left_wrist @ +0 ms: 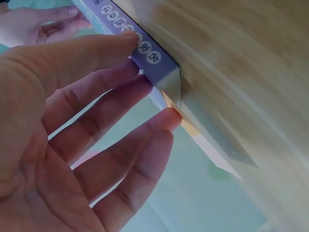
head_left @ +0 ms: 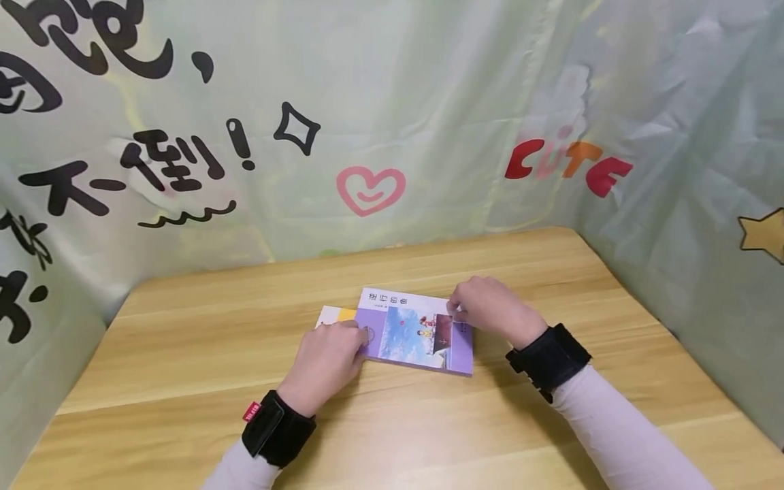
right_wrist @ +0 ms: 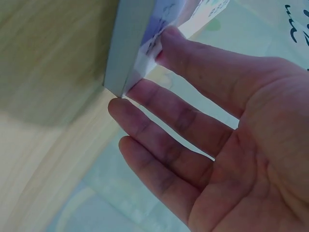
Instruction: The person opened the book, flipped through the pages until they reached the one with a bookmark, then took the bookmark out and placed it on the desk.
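Note:
A purple-edged book [head_left: 404, 333] with a sky-blue cover picture lies near the middle of the wooden table, over a second book with a white and yellow cover [head_left: 329, 315] that shows at its left. My left hand [head_left: 327, 357] holds the purple book's left end; in the left wrist view its thumb touches the purple spine [left_wrist: 157, 67] and other fingertips reach the corner. At the top right part of the cover, my right hand [head_left: 493, 309] grips the book, thumb on the cover and fingers by the page edge [right_wrist: 128, 46]. How far the books overlap is hidden.
The wooden table [head_left: 214, 347] runs up to a pale green printed curtain [head_left: 441, 88] at the back and on both sides. Each wrist wears a black strap, the left one [head_left: 278, 429] with a red tag.

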The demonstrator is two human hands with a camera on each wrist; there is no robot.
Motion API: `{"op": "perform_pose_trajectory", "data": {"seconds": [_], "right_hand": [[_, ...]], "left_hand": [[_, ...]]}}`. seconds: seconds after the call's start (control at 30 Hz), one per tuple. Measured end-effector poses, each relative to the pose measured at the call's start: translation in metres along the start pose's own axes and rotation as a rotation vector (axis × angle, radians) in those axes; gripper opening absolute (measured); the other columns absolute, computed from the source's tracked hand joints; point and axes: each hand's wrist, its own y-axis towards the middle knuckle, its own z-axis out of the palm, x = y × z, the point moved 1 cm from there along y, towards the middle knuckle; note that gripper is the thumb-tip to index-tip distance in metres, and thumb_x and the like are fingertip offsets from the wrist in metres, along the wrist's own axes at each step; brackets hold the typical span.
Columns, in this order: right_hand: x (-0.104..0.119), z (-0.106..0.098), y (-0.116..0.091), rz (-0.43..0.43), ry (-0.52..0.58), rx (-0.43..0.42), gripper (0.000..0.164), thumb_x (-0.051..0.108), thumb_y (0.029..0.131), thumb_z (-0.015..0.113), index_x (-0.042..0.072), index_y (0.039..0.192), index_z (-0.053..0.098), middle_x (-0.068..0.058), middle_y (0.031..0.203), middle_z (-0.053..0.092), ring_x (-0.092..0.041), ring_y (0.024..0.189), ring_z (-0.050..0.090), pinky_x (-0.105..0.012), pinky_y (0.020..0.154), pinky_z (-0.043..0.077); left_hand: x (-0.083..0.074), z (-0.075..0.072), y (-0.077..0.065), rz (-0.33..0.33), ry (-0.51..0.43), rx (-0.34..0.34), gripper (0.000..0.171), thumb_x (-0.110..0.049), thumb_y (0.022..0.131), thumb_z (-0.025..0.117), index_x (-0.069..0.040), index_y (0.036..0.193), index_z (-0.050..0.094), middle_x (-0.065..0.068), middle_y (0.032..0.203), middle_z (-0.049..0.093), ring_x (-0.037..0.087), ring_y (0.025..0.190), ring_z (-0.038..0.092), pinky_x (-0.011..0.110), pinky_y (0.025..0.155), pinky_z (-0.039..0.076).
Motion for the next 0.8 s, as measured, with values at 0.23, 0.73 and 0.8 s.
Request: {"op": "perform_pose_trajectory", "data": {"seconds": [0.23,0.73,0.8], "right_hand": [[0.006,-0.001,-0.008,-0.042,0.004,-0.025,0.027,-0.001,0.080,0.069,0.014,0.059,0.060,0.007,0.058,0.044,-0.010,0.053,0.038,-0.025,0.051,0.032],[0.027,0.002,-0.025,-0.123,0.115,-0.045,0.052,-0.004,0.071,0.072,0.021,0.052,0.031,0.011,0.057,0.017,-0.005,0.051,0.020,-0.021,0.047,0.019],[0.031,0.002,-0.027,-0.116,0.119,-0.039,0.052,-0.004,0.071,0.072,0.021,0.052,0.031,0.011,0.058,0.016,-0.005,0.051,0.019,-0.021,0.047,0.019]], "left_hand": [[0.006,0.002,0.001,-0.019,0.037,0.028,0.005,-0.010,0.076,0.074,-0.014,0.074,0.071,-0.006,0.062,0.050,0.011,0.056,0.046,0.025,0.044,0.039],[0.015,0.000,-0.001,-0.077,-0.081,0.110,0.012,-0.007,0.082,0.072,-0.002,0.093,0.073,0.005,0.082,0.067,0.008,0.057,0.050,0.020,0.049,0.042],[0.015,0.001,-0.001,-0.077,-0.086,0.117,0.015,-0.007,0.084,0.069,0.000,0.097,0.073,0.007,0.089,0.068,0.008,0.059,0.050,0.020,0.049,0.042]]}}
